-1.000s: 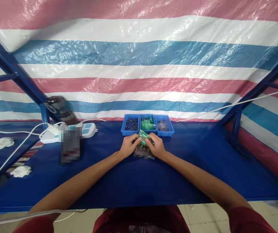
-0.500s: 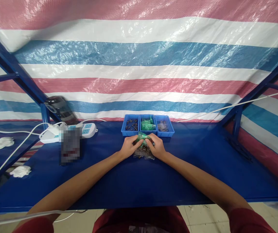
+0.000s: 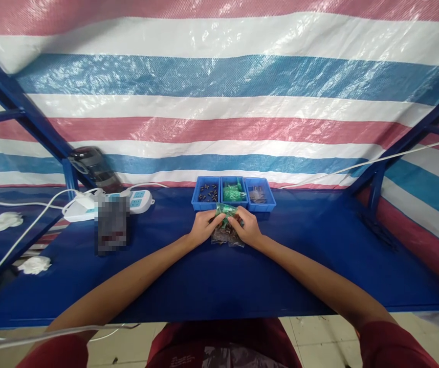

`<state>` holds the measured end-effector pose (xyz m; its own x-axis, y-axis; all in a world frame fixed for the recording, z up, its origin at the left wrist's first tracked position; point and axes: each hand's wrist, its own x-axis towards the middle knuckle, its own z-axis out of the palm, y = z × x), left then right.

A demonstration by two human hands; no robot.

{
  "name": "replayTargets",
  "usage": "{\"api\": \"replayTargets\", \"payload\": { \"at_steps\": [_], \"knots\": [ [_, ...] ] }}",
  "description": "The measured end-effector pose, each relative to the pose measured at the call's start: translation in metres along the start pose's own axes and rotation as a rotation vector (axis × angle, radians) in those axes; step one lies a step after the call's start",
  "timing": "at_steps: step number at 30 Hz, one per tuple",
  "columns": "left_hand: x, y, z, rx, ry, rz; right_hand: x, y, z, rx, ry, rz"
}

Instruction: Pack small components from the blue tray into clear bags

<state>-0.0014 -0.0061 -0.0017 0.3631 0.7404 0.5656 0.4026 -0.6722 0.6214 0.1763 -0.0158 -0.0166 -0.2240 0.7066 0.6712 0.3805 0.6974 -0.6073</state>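
Note:
Between my two hands is a clear plastic bag with small dark and brownish parts inside; something green shows at its top. My left hand pinches the bag's left side, thumb pointing inward. From the other side my right hand grips it the same way. Just beyond my fingers stand three joined blue bins. Small dark metal pieces lie in the left bin, green plastic packets fill the middle one, and the right bin holds small greyish-brown pieces.
On the left of the blue table lie a white power strip with cables, a blurred-out dark object and a dark bottle. White crumpled tissue lies farther left. A striped tarp hangs behind.
The view has tilted slightly, so everything sits a little higher in it. Both hands still hold the bag, with a small shift of the green part between the fingers.

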Motion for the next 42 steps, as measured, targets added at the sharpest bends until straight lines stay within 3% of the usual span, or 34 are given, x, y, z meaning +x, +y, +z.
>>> {"api": "replayTargets", "payload": {
  "at_steps": [18,28,42],
  "knots": [
    [0.0015,0.0012,0.0002,0.020,0.008,0.000,0.0010,0.0055,0.0007,-0.008,0.089,0.046],
    [0.0016,-0.0022,0.0020,-0.019,-0.018,-0.049,0.0013,0.0004,-0.0021,0.007,0.062,0.039],
    [0.0007,-0.0040,0.0032,0.047,0.007,-0.005,0.0003,0.0021,-0.0013,0.080,0.027,0.079]
  ]
}}
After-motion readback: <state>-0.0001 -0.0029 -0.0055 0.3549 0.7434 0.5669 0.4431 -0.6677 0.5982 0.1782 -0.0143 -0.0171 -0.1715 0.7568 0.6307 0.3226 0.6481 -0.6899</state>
